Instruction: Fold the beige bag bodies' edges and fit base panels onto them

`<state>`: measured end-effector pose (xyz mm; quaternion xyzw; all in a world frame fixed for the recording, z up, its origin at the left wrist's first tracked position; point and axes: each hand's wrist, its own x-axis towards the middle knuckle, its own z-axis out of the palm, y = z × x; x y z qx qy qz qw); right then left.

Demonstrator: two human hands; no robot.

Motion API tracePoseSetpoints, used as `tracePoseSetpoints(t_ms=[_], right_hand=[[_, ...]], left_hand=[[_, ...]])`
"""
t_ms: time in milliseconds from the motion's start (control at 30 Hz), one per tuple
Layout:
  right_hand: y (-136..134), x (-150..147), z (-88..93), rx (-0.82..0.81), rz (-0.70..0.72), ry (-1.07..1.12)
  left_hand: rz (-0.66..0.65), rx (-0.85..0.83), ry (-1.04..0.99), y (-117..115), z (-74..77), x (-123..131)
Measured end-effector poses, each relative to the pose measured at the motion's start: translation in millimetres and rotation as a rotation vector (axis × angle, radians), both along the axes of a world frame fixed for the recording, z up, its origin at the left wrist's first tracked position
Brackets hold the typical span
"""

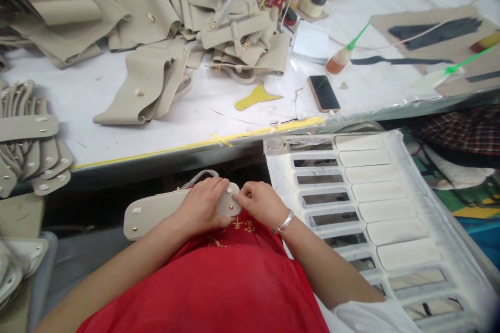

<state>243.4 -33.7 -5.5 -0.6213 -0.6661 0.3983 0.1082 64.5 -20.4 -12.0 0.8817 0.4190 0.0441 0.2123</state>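
A long beige leather bag panel (156,210) with rounded ends lies across my lap, over the red apron (242,281). Small white tabs and brass studs show near both its ends. My left hand (205,205) grips the panel close to its right end, thumb along the lower edge. At that same end my right hand (263,200) is closed, thumb and forefinger pinched beside a white tab. Whatever sits between those fingertips is too small to make out. A pale loop (199,177) sticks up behind the panel.
Beige bag pieces (140,83) are heaped on the white table (187,140); rounded panels (29,135) are stacked at its left. A phone (324,93), a glue bottle (339,60) and a yellow scrap (255,97) lie nearby. A slotted white rack (324,187) holding pale strips stands right.
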Motion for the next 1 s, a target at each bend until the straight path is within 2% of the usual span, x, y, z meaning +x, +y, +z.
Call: tracePoseSetpoints(t_ms=[367, 500, 567, 633, 700, 800, 867, 933, 1000], right_hand=[[0, -2, -2.1, -0.008, -0.012, -0.021], [-4, -4, -6.0, -0.012, -0.058, 0.037], [-7, -4, -9.5, -0.009, -0.092, 0.08], [-9, -5, -13.2, -0.014, -0.124, 0.112], [-10, -6, -16.6, -0.023, -0.145, 0.132], [-10, -10, -19.8, -0.033, -0.149, 0.168], [-10, -12, -20.1, -0.034, -0.146, 0.178], [-10, -13, -18.0, -0.047, -0.13, 0.169], [-7, -11, -12.7, -0.064, -0.097, 0.13]], left_hand=[[0.005, -0.017, -0.023, 0, -3.7, -2], [0.025, -0.035, -0.013, -2, -2.2, 2], [0.023, -0.043, -0.02, -2, 2.2, -4], [0.035, -0.049, -0.048, -2, 8.8, -23], [0.17, -0.02, -0.07, -5, 15.5, -55], [0.617, 0.009, -0.048, -19, 20.2, -115], [0.847, -0.101, -0.06, -33, 18.6, -149], [0.932, -0.268, -0.134, -46, 15.2, -170], [0.949, -0.388, -0.241, -55, 11.8, -178]])
